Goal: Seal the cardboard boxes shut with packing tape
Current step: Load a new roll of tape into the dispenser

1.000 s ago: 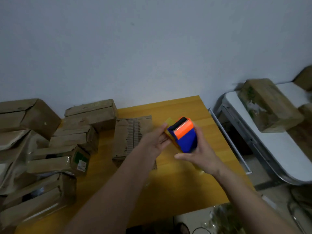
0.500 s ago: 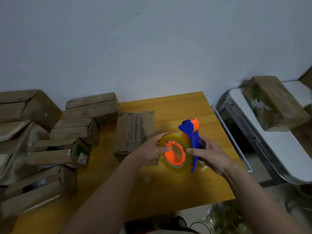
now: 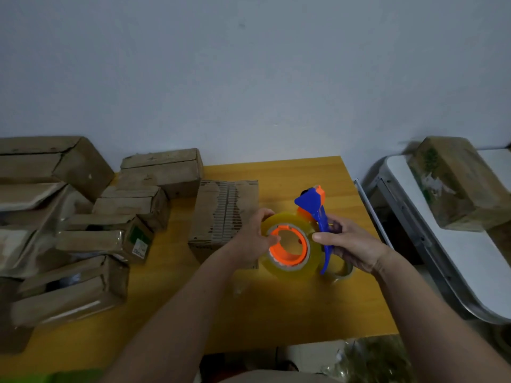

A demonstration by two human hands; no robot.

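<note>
A blue and orange tape dispenser (image 3: 315,208) hangs above the yellow table (image 3: 276,313), with a roll of clear yellowish packing tape (image 3: 312,265) on its orange hub (image 3: 287,246). My right hand (image 3: 351,241) grips the dispenser's blue handle. My left hand (image 3: 255,236) holds the roll's left rim, thumb on the hub. A torn cardboard box (image 3: 224,211) lies flat just behind my left hand.
Several brown cardboard boxes (image 3: 105,214) are piled on the table's left half. A second tape roll (image 3: 343,272) lies under my right hand. To the right stands a white folding table (image 3: 475,261) carrying another box (image 3: 456,183). A wall rises behind.
The dispenser was turned from end-on to side-on, which bared the roll and hub. My left hand moved from beside it onto the roll. My view dipped slightly.
</note>
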